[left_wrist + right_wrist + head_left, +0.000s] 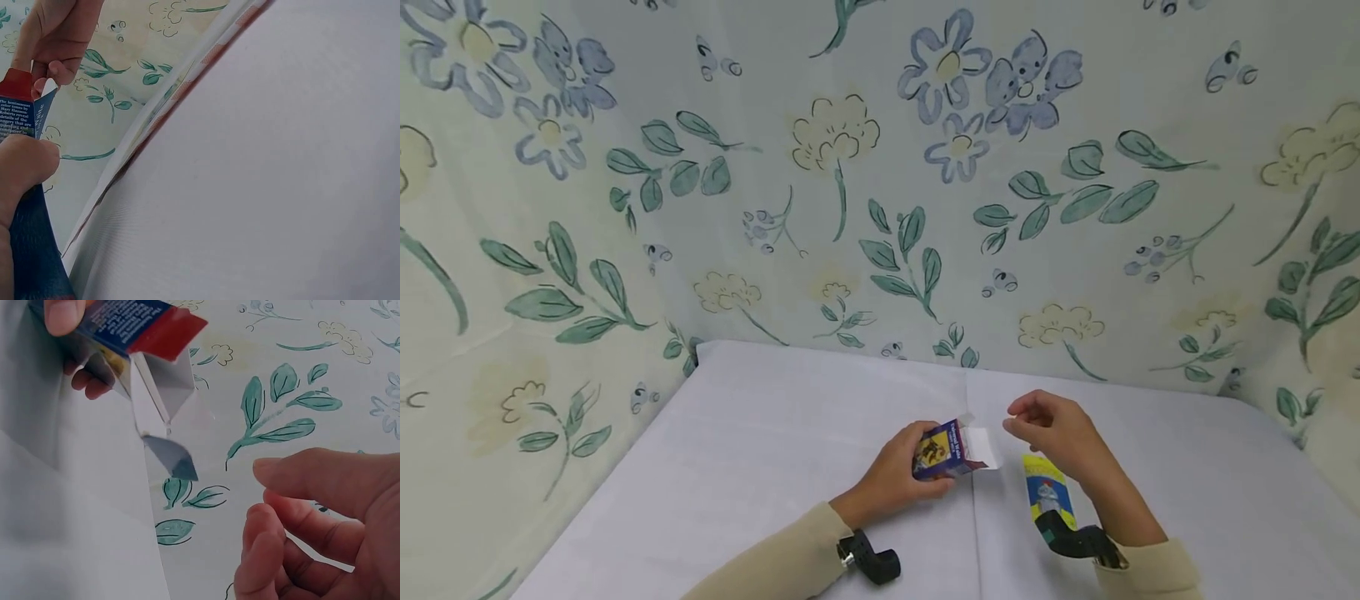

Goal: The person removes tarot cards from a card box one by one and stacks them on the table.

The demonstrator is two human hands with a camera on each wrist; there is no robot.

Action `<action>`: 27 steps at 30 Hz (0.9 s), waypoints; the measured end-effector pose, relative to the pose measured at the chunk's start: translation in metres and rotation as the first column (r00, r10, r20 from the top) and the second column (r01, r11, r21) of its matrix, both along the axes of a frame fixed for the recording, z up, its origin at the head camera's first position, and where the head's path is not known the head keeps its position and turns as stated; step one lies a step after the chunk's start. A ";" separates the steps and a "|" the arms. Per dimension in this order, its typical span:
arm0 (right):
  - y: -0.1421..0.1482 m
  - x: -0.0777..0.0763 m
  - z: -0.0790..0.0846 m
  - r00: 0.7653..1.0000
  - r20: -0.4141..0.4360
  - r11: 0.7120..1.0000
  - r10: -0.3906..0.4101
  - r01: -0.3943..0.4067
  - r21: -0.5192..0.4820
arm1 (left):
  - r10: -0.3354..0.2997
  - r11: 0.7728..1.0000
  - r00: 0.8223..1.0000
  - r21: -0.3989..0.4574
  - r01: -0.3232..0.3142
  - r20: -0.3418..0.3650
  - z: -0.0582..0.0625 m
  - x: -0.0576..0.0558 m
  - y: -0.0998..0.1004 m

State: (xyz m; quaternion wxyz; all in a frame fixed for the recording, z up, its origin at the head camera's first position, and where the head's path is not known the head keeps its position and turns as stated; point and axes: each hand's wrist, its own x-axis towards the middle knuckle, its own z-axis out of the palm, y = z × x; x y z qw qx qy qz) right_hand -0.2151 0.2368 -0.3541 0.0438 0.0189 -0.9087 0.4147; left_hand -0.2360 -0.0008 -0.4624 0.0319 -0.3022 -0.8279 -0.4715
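Note:
My left hand (891,471) grips a small blue card box (942,450) by its sides, with a yellow picture on its face. The box's end faces right and its flaps stand open, showing a white inside and a red tab (172,334). Just right of that open end, my right hand (1060,433) hovers with thumb and fingers loosely bent and nothing visible between them. In the right wrist view, its fingertips (267,472) are apart from the flaps. A flat yellow-and-blue printed piece (1047,487) lies on the table below the right hand, partly covered by the wrist camera.
A white cloth (760,433) covers the table, with a crease running front to back near the middle. Floral fabric (850,208) hangs behind the table and at its sides. Black cameras are strapped at the left wrist (871,558) and right wrist (1071,540).

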 end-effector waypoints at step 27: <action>-0.038 0.004 -0.011 0.999 0.030 0.998 0.043 -0.044 0.039 | -0.019 0.999 1.000 0.040 0.020 -0.013 -0.001 -0.002 0.000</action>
